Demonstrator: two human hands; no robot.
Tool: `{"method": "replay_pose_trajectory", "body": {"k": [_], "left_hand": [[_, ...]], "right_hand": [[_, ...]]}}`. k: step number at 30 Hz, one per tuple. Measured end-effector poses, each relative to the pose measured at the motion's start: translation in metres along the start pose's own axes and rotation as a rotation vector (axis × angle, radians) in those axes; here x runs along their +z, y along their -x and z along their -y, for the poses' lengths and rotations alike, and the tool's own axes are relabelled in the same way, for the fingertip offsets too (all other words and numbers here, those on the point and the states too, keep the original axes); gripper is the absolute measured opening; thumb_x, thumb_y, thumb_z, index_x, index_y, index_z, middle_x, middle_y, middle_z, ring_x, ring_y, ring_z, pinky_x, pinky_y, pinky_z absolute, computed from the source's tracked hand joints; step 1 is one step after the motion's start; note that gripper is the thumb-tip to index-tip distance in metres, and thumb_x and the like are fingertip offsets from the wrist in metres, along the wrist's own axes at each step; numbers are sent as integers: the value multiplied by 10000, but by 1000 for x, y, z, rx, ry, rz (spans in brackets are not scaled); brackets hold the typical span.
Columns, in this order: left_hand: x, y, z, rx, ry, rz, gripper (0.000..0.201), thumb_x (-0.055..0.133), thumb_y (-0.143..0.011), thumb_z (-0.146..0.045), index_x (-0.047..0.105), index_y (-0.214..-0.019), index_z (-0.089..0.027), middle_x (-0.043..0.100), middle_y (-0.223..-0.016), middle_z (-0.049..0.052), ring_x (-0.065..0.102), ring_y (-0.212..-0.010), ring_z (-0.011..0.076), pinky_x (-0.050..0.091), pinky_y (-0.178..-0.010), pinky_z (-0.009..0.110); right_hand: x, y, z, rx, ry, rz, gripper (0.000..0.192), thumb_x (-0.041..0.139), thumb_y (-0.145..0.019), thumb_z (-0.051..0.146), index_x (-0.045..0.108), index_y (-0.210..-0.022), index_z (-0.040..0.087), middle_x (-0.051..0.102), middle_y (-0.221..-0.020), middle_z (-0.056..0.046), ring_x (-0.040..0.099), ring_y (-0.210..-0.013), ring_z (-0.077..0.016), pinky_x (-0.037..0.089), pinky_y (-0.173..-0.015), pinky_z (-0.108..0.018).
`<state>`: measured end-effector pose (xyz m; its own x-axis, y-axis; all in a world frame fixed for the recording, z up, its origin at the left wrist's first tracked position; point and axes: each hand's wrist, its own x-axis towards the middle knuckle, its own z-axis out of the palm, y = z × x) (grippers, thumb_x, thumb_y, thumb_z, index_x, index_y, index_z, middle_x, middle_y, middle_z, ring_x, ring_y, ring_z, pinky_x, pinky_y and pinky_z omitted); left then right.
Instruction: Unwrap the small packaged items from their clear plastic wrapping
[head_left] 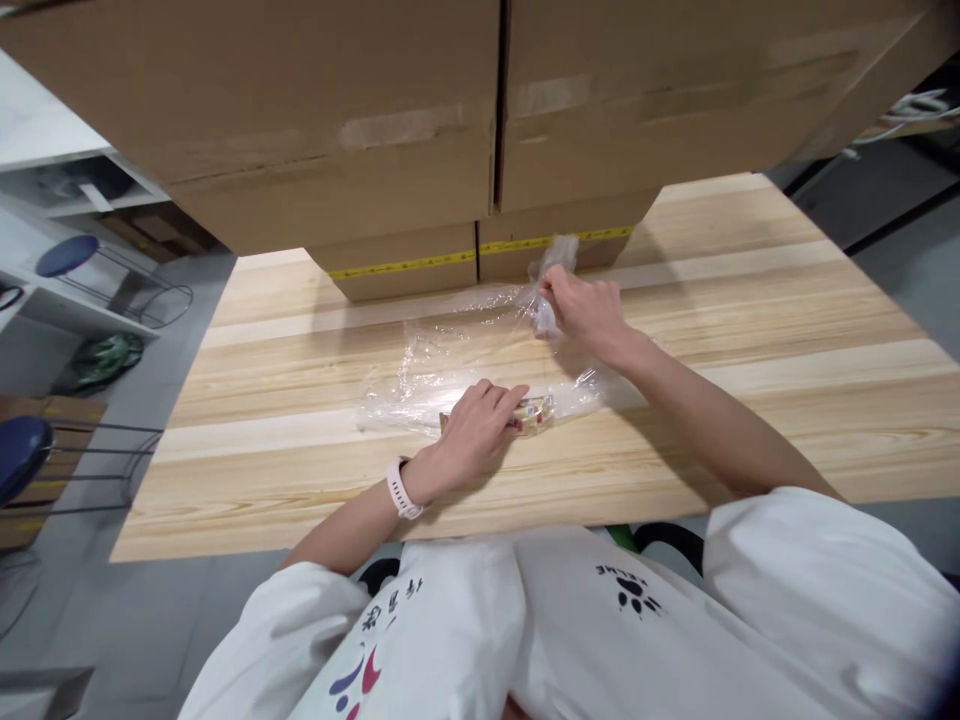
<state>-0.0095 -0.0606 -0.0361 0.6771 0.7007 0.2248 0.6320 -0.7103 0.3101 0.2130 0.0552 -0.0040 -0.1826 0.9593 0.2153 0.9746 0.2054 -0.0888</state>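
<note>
A sheet of clear plastic film (450, 350) lies crumpled on the wooden table in front of me. On its near edge is a small printed packet (535, 414), yellowish with red and blue marks. My left hand (480, 425) lies over this packet and holds it down, hiding its middle; a brown end shows left of the fingers. Farther up, my right hand (581, 308) is closed in a pinch on a gathered bunch of the film, which sticks up past the fingers. The thumb of my left hand is hidden.
Large cardboard boxes (337, 120) rise at the back of the wooden table (787, 350), on smaller boxes (420, 268) with yellow tape. Blue-topped stools (67, 256) and white shelves (37, 300) stand on the floor to the left. A green bag (105, 360) lies by the shelves.
</note>
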Motion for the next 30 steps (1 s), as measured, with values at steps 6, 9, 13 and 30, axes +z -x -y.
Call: {"method": "replay_pose_trajectory", "body": {"k": [6, 9, 13, 30], "left_hand": [[1, 7, -8, 87, -95, 60, 84, 562, -965, -134, 621, -1008, -176, 646, -1073, 117, 539, -1033, 274, 468, -924, 451], [1, 13, -17, 135, -47, 89, 84, 523, -987, -141, 603, -994, -166, 598, -1304, 169, 525, -1194, 302, 453, -1039, 504], [-3, 25, -18, 120, 120, 70, 175, 447, -1034, -145, 570, -1151, -185, 539, -1456, 163, 527, -1284, 283, 488, -1046, 470], [-26, 71, 32, -105, 121, -51, 203, 657, -955, -206, 604, -1151, -205, 660, -1044, 78, 579, -953, 244, 452, -796, 370]], "right_hand": [[-12, -14, -5, 25, 55, -44, 332, 288, -1102, 313, 568, -1204, 165, 744, -1028, -128, 621, -761, -207, 340, -667, -303], [-21, -24, -11, 51, 63, -104, 350, 296, -1089, 293, 593, -1219, 160, 733, -1009, -137, 637, -825, -240, 390, -703, -334], [-38, -9, -5, -54, 32, -247, 346, 348, -1049, 219, 632, -1240, 165, 710, -1139, -179, 621, -1037, -323, 452, -840, -449], [-17, 198, 10, -153, -479, 179, 214, 550, -1039, 369, 708, -1104, 241, 740, -1036, -81, 700, -930, -235, 548, -751, -350]]}}
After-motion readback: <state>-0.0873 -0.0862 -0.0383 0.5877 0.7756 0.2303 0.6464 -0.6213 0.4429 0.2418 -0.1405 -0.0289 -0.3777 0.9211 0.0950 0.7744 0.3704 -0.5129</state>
